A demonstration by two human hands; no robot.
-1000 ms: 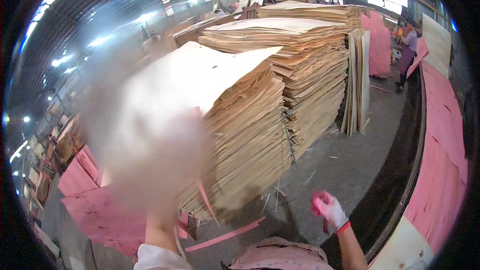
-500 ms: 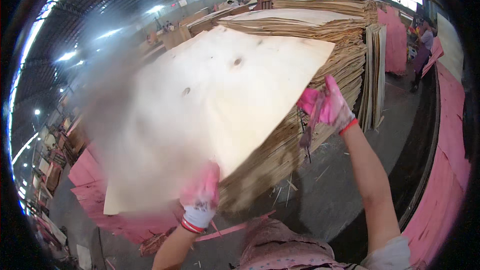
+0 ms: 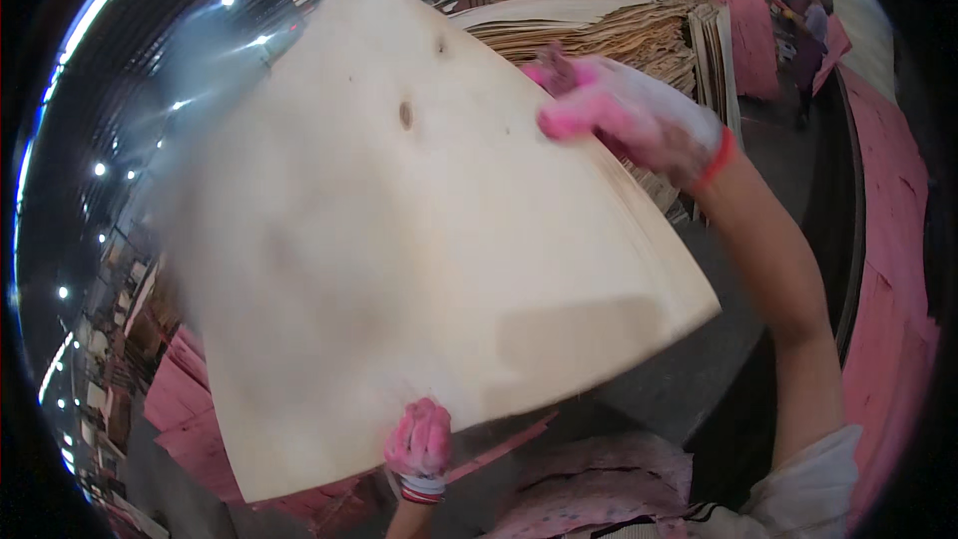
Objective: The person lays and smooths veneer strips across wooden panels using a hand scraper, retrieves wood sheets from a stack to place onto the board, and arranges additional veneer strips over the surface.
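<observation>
Looks like the wood sheet (image 3: 479,240) has tilted up since half a second ago, now filling the middle of the frame. Right hand (image 3: 629,115) has moved up too, pinching its upper-right edge, thumb on the near face. Left hand (image 3: 419,439) is curled round the bottom edge, lower centre. Stacked wood (image 3: 589,25) sits behind, upper right.

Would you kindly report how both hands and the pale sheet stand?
Left hand gripping near edge of pale sheet; right hand at its upper right edge, grip unclear. Sheet raised, tilted, partly hiding stacked veneer.
</observation>
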